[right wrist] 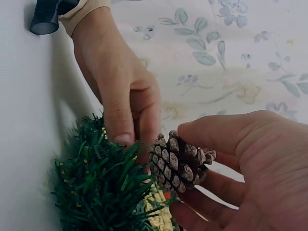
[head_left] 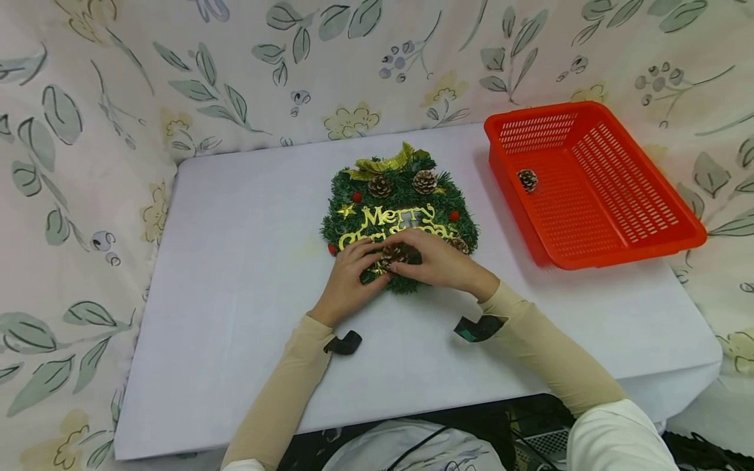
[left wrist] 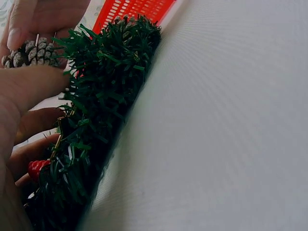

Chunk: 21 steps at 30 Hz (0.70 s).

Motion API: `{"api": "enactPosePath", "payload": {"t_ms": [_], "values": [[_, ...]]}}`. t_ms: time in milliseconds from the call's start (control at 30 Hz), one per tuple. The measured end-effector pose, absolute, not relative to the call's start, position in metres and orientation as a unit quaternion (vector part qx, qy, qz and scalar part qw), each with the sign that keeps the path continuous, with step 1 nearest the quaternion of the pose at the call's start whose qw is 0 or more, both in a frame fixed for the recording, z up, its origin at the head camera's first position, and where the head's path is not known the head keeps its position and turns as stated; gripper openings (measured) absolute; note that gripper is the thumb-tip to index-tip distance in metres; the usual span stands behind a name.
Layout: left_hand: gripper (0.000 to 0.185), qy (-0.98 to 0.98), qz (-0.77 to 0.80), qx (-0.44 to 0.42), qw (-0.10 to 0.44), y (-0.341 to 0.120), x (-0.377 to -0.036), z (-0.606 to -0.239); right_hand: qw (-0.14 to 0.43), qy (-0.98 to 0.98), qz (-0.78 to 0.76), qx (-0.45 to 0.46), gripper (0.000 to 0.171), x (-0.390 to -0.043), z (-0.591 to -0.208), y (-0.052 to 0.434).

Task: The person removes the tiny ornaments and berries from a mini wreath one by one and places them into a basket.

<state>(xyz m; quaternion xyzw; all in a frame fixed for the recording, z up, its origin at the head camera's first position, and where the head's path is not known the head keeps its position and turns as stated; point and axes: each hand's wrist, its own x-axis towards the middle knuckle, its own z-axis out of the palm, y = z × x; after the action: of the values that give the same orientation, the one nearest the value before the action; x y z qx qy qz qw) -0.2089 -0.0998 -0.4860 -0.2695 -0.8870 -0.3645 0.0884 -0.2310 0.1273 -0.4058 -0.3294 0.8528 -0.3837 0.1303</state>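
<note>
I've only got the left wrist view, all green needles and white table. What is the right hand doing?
Observer: The right hand pinches a pine cone at the near edge of the wreath, thumb above it, fingers below.
Operator: And the left hand, it's just a blur here.
Observer: The left hand presses its fingertips down on the wreath's greenery beside that cone.
Operator: I see a strip of red plastic. What is it?
Observer: A red basket to the right of the wreath, with one pine cone inside.
Operator: Any writing on the wreath?
Observer: Yes, gold letters reading Merry Christmas across its middle.
</note>
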Motion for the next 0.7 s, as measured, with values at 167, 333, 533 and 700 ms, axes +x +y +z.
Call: {"api": "enactPosePath", "payload": {"t_ms": [167, 333, 533, 700], "values": [[0.038, -0.888, -0.364, -0.268, 0.080, -0.0999, -0.2089, -0.4854, 0.125, 0.854, -0.385, -0.327, 0.043, -0.2312, -0.4043, 0.1281], [0.037, -0.888, -0.365, -0.268, 0.081, -0.1008, -0.2089, -0.4859, 0.124, 0.855, -0.381, -0.328, 0.043, -0.2315, -0.4033, 0.1280], [0.035, -0.884, -0.365, -0.276, 0.092, -0.1014, -0.2092, -0.4880, 0.123, 0.851, -0.392, -0.328, 0.044, -0.2318, -0.4018, 0.1281], [0.034, -0.884, -0.361, -0.279, 0.098, -0.1017, -0.2096, -0.4893, 0.124, 0.845, -0.401, -0.331, 0.044, -0.2318, -0.3992, 0.1275]]}}
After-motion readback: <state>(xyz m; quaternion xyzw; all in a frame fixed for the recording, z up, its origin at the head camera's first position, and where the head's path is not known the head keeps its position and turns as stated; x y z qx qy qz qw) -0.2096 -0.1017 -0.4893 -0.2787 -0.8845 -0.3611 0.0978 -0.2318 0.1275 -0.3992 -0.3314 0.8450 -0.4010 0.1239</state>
